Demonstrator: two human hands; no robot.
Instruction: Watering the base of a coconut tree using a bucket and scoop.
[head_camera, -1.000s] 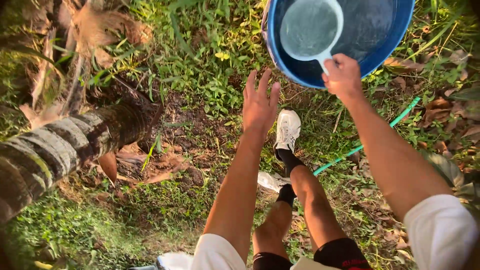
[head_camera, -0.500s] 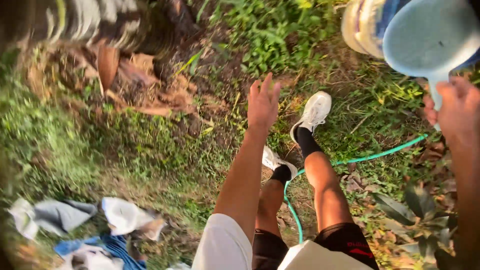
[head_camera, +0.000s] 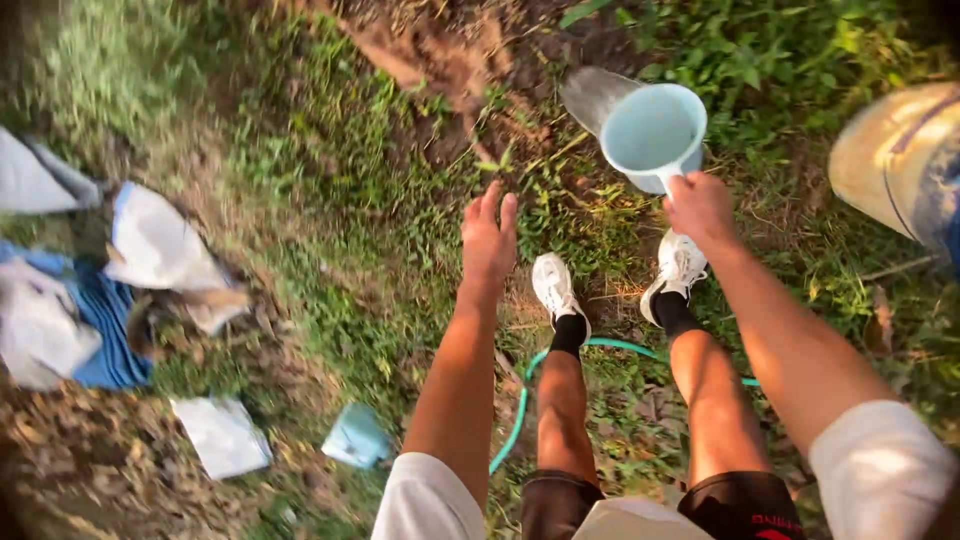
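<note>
Gripping the pale blue dipper (head_camera: 652, 132) by its short handle, the right hand (head_camera: 700, 208) holds it out over the grass (head_camera: 330, 250) — rigid, light plastic, likely slippery when wet. Left hand (head_camera: 489, 238) spread wide, holding nothing.

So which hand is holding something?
The right hand: it grips the handle of the light blue scoop. The left hand is open and empty.
</note>
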